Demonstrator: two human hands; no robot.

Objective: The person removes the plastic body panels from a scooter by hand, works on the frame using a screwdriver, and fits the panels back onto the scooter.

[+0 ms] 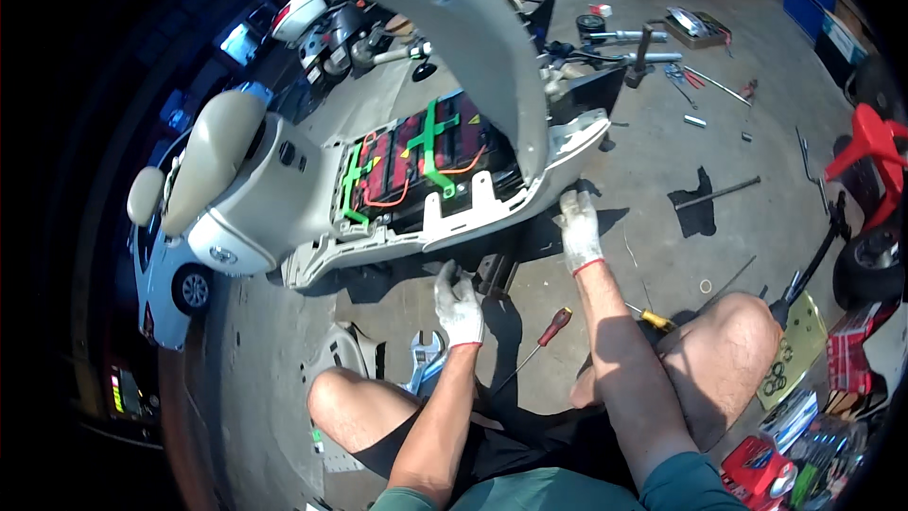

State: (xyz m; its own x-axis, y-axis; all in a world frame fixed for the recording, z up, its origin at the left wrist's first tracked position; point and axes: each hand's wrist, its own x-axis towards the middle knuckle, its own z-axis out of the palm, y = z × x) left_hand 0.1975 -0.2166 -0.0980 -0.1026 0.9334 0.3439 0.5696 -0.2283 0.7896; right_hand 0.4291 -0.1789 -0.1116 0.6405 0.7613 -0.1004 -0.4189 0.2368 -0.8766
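A pale scooter body [236, 227] stands before me, its floor open over red and black batteries [426, 151] with green straps [435, 147]. My left hand [459, 308], in a pale glove, is below the body beside a dark metal stand [497, 274], fingers apart and slightly bent, holding nothing visible. My right hand [582, 232], gloved too, has its fingertips at the body's lower right edge; I cannot tell whether they grip it. A red-handled screwdriver [555, 326], an adjustable wrench [424, 350] and a yellow-handled screwdriver [657, 320] lie near my hands.
My bent knees [728, 341] frame the work. Several tools and rods [719, 191] lie on the concrete floor [662, 246] to the right, with a red plastic stool [865, 147], a wheel [865, 260] and bottles [813, 449]. Another scooter [331, 38] and a white car [165, 293] stand beyond.
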